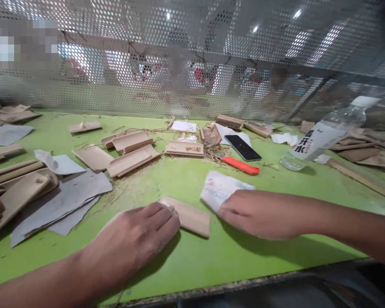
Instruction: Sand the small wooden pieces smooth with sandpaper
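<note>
A short, slightly curved piece of bamboo (192,217) lies on the green table in front of me. My left hand (144,235) is closed over its left end, fingers bent and dusty with pale powder; the thumb is hidden. Just to the right, my right hand (253,214) pinches the lower edge of a white sheet of paper with blue and red print (223,188). The sheet is creased and raised slightly off the table, apart from the bamboo. The fingertips of my right hand are mostly out of sight.
Behind my hands lie an orange-handled utility knife (240,165), a phone (243,147) and several bamboo pieces (133,159). A water bottle (327,134) stands tilted at right. Grey sheets (73,199) and more bamboo (22,192) are at left. A perforated metal screen (115,85) rises behind.
</note>
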Demonstrator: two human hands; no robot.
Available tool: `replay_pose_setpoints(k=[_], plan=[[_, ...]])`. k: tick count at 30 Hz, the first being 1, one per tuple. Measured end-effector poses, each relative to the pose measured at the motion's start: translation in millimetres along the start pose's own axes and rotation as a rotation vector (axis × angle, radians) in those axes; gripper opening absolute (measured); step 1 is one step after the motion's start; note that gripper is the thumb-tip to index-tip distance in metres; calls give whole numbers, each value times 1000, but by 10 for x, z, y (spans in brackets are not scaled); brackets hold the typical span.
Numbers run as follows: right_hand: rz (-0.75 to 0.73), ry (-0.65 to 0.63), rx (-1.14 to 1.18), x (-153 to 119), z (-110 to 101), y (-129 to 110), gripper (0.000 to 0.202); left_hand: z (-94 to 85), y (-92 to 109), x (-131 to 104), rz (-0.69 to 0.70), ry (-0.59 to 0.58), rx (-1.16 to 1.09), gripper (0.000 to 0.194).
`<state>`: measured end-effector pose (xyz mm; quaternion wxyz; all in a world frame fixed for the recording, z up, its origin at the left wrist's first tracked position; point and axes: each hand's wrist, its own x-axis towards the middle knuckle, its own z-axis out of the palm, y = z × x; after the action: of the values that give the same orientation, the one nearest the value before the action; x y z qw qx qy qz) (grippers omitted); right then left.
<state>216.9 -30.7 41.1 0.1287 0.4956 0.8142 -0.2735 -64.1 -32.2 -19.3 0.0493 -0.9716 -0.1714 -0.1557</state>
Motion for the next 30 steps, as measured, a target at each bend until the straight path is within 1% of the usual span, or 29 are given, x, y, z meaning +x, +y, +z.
replay_pose_setpoints(k=[1,4,6,7,9,11,13,14,16,19,21,23,25,27,30], plan=[[48,44,-15,-39,-20,75,38,4,0,-9,3,15,3,29],[212,273,-154,-58,-74,250,44,0,8,-27,15,45,18,31],[249,396,-157,-15,-55,255,49,-33,22,-26,44,36,56,33],[240,429,-109,13,-23,218,49,-54,31,-23,61,25,82,34],[186,435,37,72,76,93,44,-87,47,-18,82,14,134,34],[118,364,153,125,192,-44,36,-92,57,-14,78,21,147,36],[28,317,178,167,289,-132,31,-73,58,-1,67,31,103,36],[-18,319,185,182,324,-150,29,-62,54,11,51,34,62,35],[-96,387,221,200,370,-138,28,-51,36,49,-46,57,-10,26],[-207,543,248,205,399,-63,24,-72,-27,122,-307,138,-110,21],[-300,614,189,205,414,-15,23,-96,-83,158,-432,160,-252,20],[-377,656,149,208,431,12,21,-109,-132,173,-500,141,-445,23],[-400,700,178,218,448,16,19,-109,-160,171,-556,122,-611,24],[-372,736,249,232,463,6,16,-101,-168,163,-616,120,-721,24],[-318,745,320,258,479,-4,16,-92,-163,153,-752,105,-918,31]])
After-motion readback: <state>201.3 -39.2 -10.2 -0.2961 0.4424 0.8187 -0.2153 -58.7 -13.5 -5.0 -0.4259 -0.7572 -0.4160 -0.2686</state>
